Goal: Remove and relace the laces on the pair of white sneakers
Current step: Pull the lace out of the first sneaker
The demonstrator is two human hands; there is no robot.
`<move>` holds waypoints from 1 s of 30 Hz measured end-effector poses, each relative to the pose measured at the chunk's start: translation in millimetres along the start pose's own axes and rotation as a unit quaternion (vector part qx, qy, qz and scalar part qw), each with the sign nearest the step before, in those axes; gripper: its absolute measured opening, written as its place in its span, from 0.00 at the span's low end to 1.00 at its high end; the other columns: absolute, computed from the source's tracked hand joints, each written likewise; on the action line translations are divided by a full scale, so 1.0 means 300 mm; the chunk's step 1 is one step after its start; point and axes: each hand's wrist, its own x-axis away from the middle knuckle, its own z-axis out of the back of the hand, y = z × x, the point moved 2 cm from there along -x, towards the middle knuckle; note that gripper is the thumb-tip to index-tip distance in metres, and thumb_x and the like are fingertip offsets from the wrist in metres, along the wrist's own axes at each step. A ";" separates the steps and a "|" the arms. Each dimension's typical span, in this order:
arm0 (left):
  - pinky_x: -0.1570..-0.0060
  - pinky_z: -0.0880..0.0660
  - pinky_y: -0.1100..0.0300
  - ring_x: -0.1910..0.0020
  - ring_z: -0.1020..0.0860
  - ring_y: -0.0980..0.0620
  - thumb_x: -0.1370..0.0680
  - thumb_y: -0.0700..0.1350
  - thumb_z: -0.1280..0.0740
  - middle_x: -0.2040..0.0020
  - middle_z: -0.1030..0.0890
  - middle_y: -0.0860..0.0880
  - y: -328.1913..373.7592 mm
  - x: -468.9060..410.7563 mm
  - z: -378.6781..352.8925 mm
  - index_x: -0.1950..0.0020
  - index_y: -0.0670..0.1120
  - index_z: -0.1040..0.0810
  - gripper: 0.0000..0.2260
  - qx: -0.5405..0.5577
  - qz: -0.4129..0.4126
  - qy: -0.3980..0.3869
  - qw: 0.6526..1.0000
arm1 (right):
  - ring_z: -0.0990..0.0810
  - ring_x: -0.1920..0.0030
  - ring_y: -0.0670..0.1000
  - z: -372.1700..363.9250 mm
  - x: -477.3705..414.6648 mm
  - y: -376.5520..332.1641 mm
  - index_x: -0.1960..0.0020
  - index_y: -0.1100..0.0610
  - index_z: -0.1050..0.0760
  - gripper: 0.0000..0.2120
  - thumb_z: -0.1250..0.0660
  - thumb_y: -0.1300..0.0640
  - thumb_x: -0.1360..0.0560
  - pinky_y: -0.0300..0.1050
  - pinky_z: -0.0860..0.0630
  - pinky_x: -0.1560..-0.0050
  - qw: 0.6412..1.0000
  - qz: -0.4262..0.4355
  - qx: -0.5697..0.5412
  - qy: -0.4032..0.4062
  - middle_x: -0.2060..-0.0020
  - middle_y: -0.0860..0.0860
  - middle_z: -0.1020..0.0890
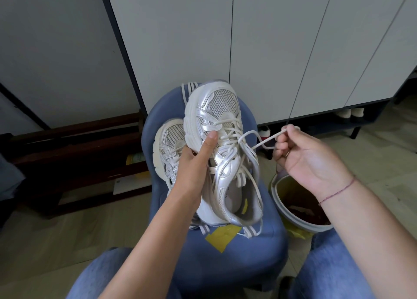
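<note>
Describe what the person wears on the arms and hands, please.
Both forearms are bare, with no sleeves in view. The left hand wears no glove or jewellery that shows. The right hand is also ungloved; a thin red string bracelet circles its wrist.

Left hand (194,161) grips a sneaker (223,104) — right hand (311,161) (palm up) pinches lace (270,139).

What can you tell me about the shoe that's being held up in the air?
The sneaker is white with shiny silver strips, mesh over the toe and a thick white sole. It is held with its toe pointing up and away and its opening toward the camera, above a blue chair. The left hand grips its side, thumb near the eyelets. Its white lace is threaded but loose, and the right hand pinches a stretch of it pulled out sideways.
</note>
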 end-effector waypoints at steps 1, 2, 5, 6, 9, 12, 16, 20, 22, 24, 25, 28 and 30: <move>0.35 0.26 0.47 0.43 0.18 0.51 0.34 0.67 0.27 0.43 0.16 0.52 0.000 0.000 0.000 0.34 0.52 0.24 0.33 -0.001 -0.002 0.000 1.000 | 0.30 0.72 0.43 0.005 -0.004 -0.001 0.60 0.57 0.28 0.11 0.42 0.59 0.20 0.33 0.29 0.70 1.000 -0.003 -0.006 0.008 0.73 0.48 0.25; 0.35 0.26 0.47 0.42 0.18 0.51 0.34 0.67 0.27 0.43 0.16 0.53 0.000 0.000 -0.001 0.34 0.52 0.25 0.33 -0.003 -0.003 0.000 1.000 | 0.30 0.72 0.43 0.007 -0.004 0.002 0.60 0.57 0.28 0.11 0.42 0.59 0.20 0.33 0.29 0.70 1.000 -0.003 0.005 0.013 0.73 0.48 0.25; 0.35 0.26 0.48 0.42 0.19 0.52 0.33 0.67 0.27 0.42 0.16 0.54 -0.005 -0.002 -0.003 0.33 0.53 0.25 0.33 -0.012 0.001 0.010 1.000 | 0.28 0.71 0.44 -0.004 0.009 0.035 0.56 0.60 0.24 0.08 0.39 0.60 0.21 0.33 0.30 0.68 0.991 0.019 0.128 -0.011 0.71 0.49 0.24; 0.35 0.26 0.48 0.42 0.19 0.53 0.34 0.68 0.27 0.42 0.16 0.55 -0.005 -0.001 -0.004 0.33 0.53 0.25 0.34 -0.014 0.002 0.014 1.000 | 0.28 0.69 0.44 -0.011 0.015 0.049 0.56 0.60 0.22 0.08 0.38 0.60 0.22 0.34 0.30 0.66 0.983 0.032 0.180 -0.028 0.70 0.49 0.23; 0.34 0.26 0.49 0.42 0.19 0.54 0.35 0.67 0.28 0.42 0.17 0.55 0.000 0.007 -0.007 0.33 0.53 0.26 0.35 -0.015 0.002 0.018 1.000 | 0.25 0.66 0.44 -0.029 0.025 0.067 0.59 0.57 0.21 0.09 0.38 0.61 0.22 0.39 0.30 0.59 0.955 0.076 0.282 -0.043 0.68 0.48 0.21; 0.34 0.26 0.49 0.42 0.19 0.54 0.35 0.66 0.29 0.42 0.17 0.56 0.008 0.015 -0.008 0.33 0.53 0.26 0.34 -0.012 0.001 0.019 1.000 | 0.21 0.66 0.44 -0.032 0.020 0.056 0.59 0.57 0.24 0.11 0.40 0.61 0.20 0.39 0.27 0.59 0.967 0.080 0.241 -0.025 0.68 0.47 0.19; 0.34 0.27 0.48 0.41 0.19 0.53 0.35 0.67 0.28 0.42 0.17 0.55 0.008 0.011 -0.002 0.33 0.53 0.26 0.34 -0.010 -0.001 0.008 1.000 | 0.20 0.68 0.45 -0.012 0.008 0.033 0.58 0.57 0.26 0.11 0.43 0.60 0.19 0.36 0.26 0.64 0.978 0.082 0.188 0.029 0.69 0.49 0.19; 0.35 0.26 0.48 0.41 0.19 0.52 0.35 0.69 0.27 0.41 0.17 0.54 0.010 0.007 0.007 0.32 0.52 0.26 0.37 -0.009 0.001 0.010 1.000 | 0.25 0.70 0.46 0.014 0.007 -0.006 0.59 0.58 0.25 0.12 0.41 0.59 0.19 0.38 0.30 0.65 0.964 0.117 0.234 0.056 0.71 0.49 0.22; 0.36 0.25 0.48 0.43 0.18 0.52 0.35 0.68 0.27 0.43 0.16 0.53 0.016 0.005 0.008 0.33 0.51 0.24 0.35 -0.002 -0.001 0.014 1.000 | 0.27 0.71 0.45 0.020 0.011 -0.008 0.61 0.59 0.23 0.12 0.38 0.58 0.21 0.38 0.31 0.66 0.928 0.130 0.348 0.038 0.71 0.50 0.23; 0.36 0.25 0.48 0.44 0.17 0.52 0.35 0.67 0.27 0.44 0.15 0.52 0.020 0.002 0.010 0.34 0.51 0.24 0.34 -0.001 0.000 0.012 1.000 | 0.28 0.73 0.45 0.018 0.014 0.010 0.65 0.60 0.23 0.14 0.34 0.54 0.23 0.39 0.30 0.66 0.878 0.130 0.461 -0.007 0.74 0.49 0.23; 0.37 0.24 0.48 0.45 0.17 0.52 0.34 0.66 0.27 0.44 0.15 0.52 0.023 0.003 0.009 0.34 0.51 0.24 0.33 -0.001 0.000 0.010 1.000 | 0.28 0.74 0.45 0.010 0.019 0.019 0.66 0.59 0.23 0.15 0.33 0.51 0.24 0.39 0.30 0.67 0.858 0.130 0.496 -0.030 0.75 0.48 0.23; 0.38 0.24 0.48 0.46 0.16 0.52 0.32 0.64 0.27 0.45 0.15 0.52 0.023 0.005 0.007 0.34 0.51 0.24 0.31 -0.009 -0.004 0.001 1.000 | 0.28 0.74 0.42 -0.026 0.038 0.023 0.66 0.57 0.24 0.14 0.32 0.51 0.26 0.35 0.30 0.68 0.851 0.157 0.493 -0.090 0.75 0.47 0.23; 0.38 0.23 0.48 0.46 0.16 0.52 0.33 0.65 0.27 0.45 0.15 0.52 0.023 0.008 0.005 0.34 0.51 0.24 0.32 -0.021 -0.007 -0.001 1.000 | 0.26 0.69 0.42 -0.050 0.049 0.012 0.61 0.55 0.22 0.06 0.31 0.56 0.26 0.33 0.29 0.65 0.852 0.217 0.460 -0.123 0.71 0.47 0.21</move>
